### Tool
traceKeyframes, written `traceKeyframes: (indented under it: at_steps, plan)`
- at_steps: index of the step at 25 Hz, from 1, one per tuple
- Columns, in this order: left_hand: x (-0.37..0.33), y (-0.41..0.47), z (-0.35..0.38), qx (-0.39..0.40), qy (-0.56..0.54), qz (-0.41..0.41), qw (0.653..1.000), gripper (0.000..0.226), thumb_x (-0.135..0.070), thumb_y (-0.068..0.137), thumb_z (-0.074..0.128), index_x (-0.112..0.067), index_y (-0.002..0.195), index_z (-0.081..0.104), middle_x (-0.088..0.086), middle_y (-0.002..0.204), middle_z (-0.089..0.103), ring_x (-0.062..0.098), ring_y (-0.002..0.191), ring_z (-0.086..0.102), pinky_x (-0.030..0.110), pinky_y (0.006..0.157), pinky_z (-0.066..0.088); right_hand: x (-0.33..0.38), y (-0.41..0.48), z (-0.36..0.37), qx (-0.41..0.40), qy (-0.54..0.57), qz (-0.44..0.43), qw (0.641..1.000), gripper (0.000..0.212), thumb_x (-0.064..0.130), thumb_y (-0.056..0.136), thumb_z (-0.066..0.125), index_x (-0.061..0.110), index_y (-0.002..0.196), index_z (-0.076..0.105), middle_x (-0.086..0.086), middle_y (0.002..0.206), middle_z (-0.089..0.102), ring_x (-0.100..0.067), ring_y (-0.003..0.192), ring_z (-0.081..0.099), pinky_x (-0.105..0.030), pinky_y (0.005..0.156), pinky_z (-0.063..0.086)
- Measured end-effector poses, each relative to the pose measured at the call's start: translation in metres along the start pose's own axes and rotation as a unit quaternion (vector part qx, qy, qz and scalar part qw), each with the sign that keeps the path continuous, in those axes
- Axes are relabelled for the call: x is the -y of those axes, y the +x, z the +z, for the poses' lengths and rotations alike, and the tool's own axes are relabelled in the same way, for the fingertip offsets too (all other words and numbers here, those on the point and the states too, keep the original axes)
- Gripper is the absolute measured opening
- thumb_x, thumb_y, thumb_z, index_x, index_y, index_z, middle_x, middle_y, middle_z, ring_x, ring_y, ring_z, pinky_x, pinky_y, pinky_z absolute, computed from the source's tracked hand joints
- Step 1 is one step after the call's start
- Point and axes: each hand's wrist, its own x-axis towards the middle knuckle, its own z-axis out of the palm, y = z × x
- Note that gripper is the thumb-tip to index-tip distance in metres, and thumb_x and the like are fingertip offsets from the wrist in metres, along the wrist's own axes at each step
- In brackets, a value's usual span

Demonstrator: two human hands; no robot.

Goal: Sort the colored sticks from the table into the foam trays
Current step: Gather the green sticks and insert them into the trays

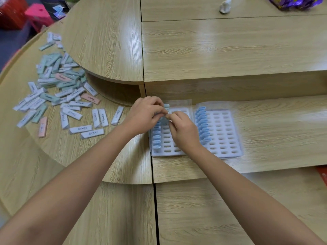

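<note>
Two white foam trays lie side by side on the desk: the left tray and the right tray. Blue sticks stand in a column along the right tray's left edge, and more blue sticks fill the left tray's left column. My left hand and my right hand meet over the left tray, fingertips pinching a small blue stick between them. A loose pile of white, green and pink sticks covers the table to the left.
A raised wooden shelf runs behind the trays, with a curved section overhanging the pile. A white figurine and a purple bag sit at the back. Red and pink boxes stand beyond the table's left edge.
</note>
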Motion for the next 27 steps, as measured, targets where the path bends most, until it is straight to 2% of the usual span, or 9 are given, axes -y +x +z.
traceKeyframes:
  at_steps: [2, 5, 9, 14, 16, 20, 24, 27]
  plan:
    - [-0.005, -0.01, -0.01, -0.012, -0.048, -0.035, 0.998, 0.019, -0.014, 0.09, 0.059, -0.018, 0.106, 0.069, -0.002, 0.106, 0.062, 0.016, 0.101, 0.056, 0.033, 0.087, 0.04, 0.003, -0.001, -0.013, 0.009, 0.025, 0.02, 0.999, 0.022, 0.008, 0.088, 0.054, 0.008, 0.109, 0.063, -0.006, 0.098, 0.06, -0.02, 0.086, 0.056, -0.029, 0.058, 0.047]
    - [-0.007, -0.05, -0.031, -0.082, -0.125, -0.123, 0.981, 0.021, -0.012, 0.093, 0.054, -0.019, 0.108, 0.067, -0.009, 0.103, 0.062, 0.006, 0.093, 0.056, 0.02, 0.08, 0.043, 0.014, 0.009, -0.036, -0.003, 0.069, 0.076, 0.995, 0.023, 0.007, 0.091, 0.052, 0.009, 0.113, 0.061, -0.002, 0.1, 0.062, -0.011, 0.086, 0.054, -0.027, 0.07, 0.047]
    - [0.019, -0.13, -0.061, -0.112, -0.156, -0.242, 0.951, 0.018, -0.013, 0.091, 0.059, -0.023, 0.101, 0.07, -0.016, 0.091, 0.064, 0.002, 0.083, 0.058, 0.019, 0.073, 0.046, 0.059, 0.04, -0.043, 0.072, 0.076, 0.055, 0.993, 0.017, 0.01, 0.092, 0.053, 0.011, 0.103, 0.066, 0.0, 0.093, 0.066, -0.01, 0.082, 0.056, -0.025, 0.073, 0.045]
    - [0.113, -0.194, -0.118, -0.136, -0.122, -0.336, 0.924, 0.015, -0.014, 0.088, 0.062, -0.02, 0.097, 0.073, -0.006, 0.091, 0.07, 0.008, 0.076, 0.059, 0.025, 0.073, 0.045, 0.142, 0.069, 0.017, 0.164, 0.059, 0.014, 0.985, 0.015, 0.014, 0.091, 0.054, 0.015, 0.099, 0.067, 0.004, 0.09, 0.065, -0.012, 0.08, 0.056, -0.029, 0.072, 0.046]
    - [0.161, -0.199, -0.139, -0.135, -0.113, -0.345, 0.922, 0.016, -0.014, 0.088, 0.061, -0.018, 0.098, 0.072, -0.002, 0.093, 0.071, 0.014, 0.081, 0.063, 0.029, 0.077, 0.048, 0.171, 0.086, 0.052, 0.194, 0.046, 0.011, 0.98, 0.015, 0.016, 0.09, 0.054, 0.016, 0.098, 0.067, 0.006, 0.088, 0.064, -0.011, 0.08, 0.057, -0.032, 0.071, 0.048]
    - [0.257, -0.18, -0.166, -0.071, -0.031, -0.342, 0.937, 0.022, -0.019, 0.09, 0.057, -0.017, 0.109, 0.069, 0.004, 0.106, 0.067, 0.021, 0.093, 0.061, 0.031, 0.077, 0.044, 0.215, 0.139, 0.137, 0.216, 0.028, 0.035, 0.975, 0.018, 0.015, 0.091, 0.053, 0.013, 0.101, 0.067, -0.003, 0.095, 0.066, -0.018, 0.087, 0.058, -0.037, 0.077, 0.049]
    - [0.319, -0.152, -0.161, 0.018, 0.039, -0.271, 0.962, 0.032, -0.021, 0.09, 0.057, -0.017, 0.121, 0.062, 0.008, 0.122, 0.057, 0.028, 0.113, 0.052, 0.037, 0.088, 0.04, 0.225, 0.193, 0.2, 0.212, -0.026, 0.061, 0.975, 0.023, 0.013, 0.091, 0.052, 0.012, 0.111, 0.063, -0.008, 0.107, 0.06, -0.023, 0.098, 0.056, -0.04, 0.081, 0.048]
    - [0.34, -0.141, -0.152, 0.059, 0.06, -0.223, 0.971, 0.035, -0.028, 0.089, 0.059, -0.02, 0.123, 0.06, 0.004, 0.121, 0.051, 0.024, 0.118, 0.042, 0.036, 0.094, 0.033, 0.22, 0.215, 0.228, 0.212, -0.083, 0.075, 0.971, 0.029, 0.013, 0.092, 0.051, 0.013, 0.12, 0.057, -0.009, 0.117, 0.052, -0.025, 0.11, 0.047, -0.041, 0.084, 0.047]
